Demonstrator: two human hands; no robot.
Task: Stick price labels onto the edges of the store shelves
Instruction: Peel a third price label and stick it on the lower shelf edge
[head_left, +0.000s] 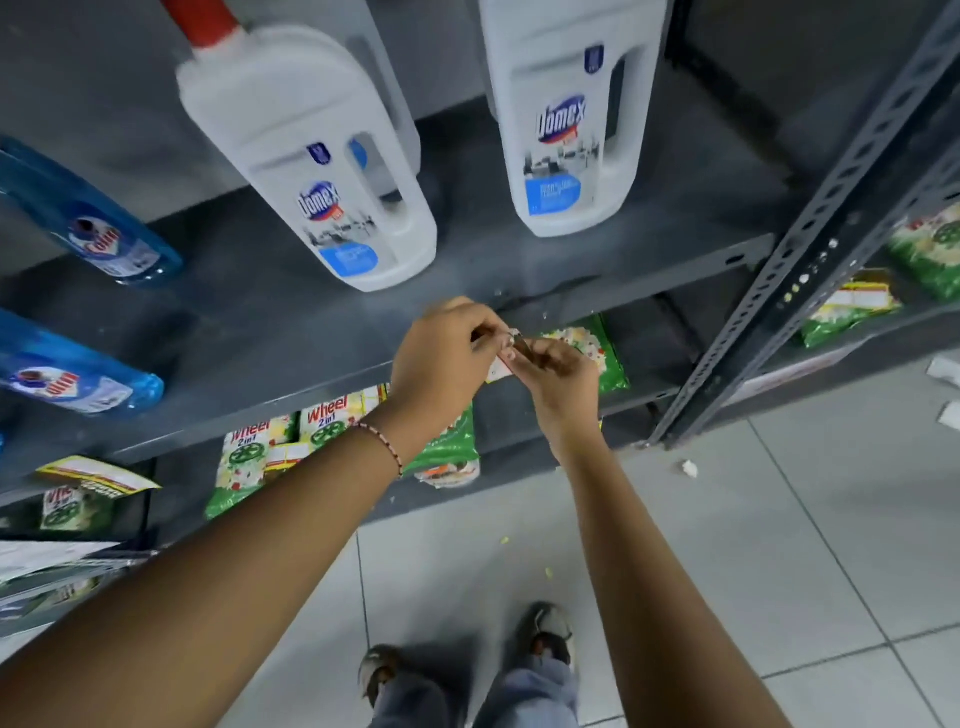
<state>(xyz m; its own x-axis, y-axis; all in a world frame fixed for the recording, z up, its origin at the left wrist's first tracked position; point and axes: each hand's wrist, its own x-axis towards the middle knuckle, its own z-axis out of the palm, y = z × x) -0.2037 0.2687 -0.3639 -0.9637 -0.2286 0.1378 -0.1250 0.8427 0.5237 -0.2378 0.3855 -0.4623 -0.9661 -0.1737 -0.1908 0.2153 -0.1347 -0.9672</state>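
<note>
Fingers: fingertips of both hands are pinched together on one small white paper price label (500, 367), so neither hand is free or slack.
Left hand: my left hand (441, 364), the one with the thin beaded bracelet (384, 442) at the wrist, comes in from the left and grips the label's upper end.
Right hand: my right hand (563, 376) meets it from the right and nips the same slip; I judge it is working the backing loose, though the pictures are too blurred to be sure.
Label position: it hangs in the air between the two hands, not yet touching metal.
Key relation: the front edge of the dark grey metal shelf (311, 387) runs left to right just behind and beside my knuckles, rising towards the right; the label lies just in front of it, near the grey perforated upright post (810, 249).
Long axis: too crumpled and hidden to read; I would want it turned parallel to the shelf lip.
Nearer hand: the left sits closer to the edge, so I expect it to press the label on.
On the shelf: two white plastic Domex jugs (332, 171) stand above, blue bottles (88, 218) at the left.
Below: green Wheel detergent packets (249, 457) on the lower shelf.
Floor: pale tiles (727, 519) with scraps of paper (689, 467).
Progress: this label is not yet stuck.
</note>
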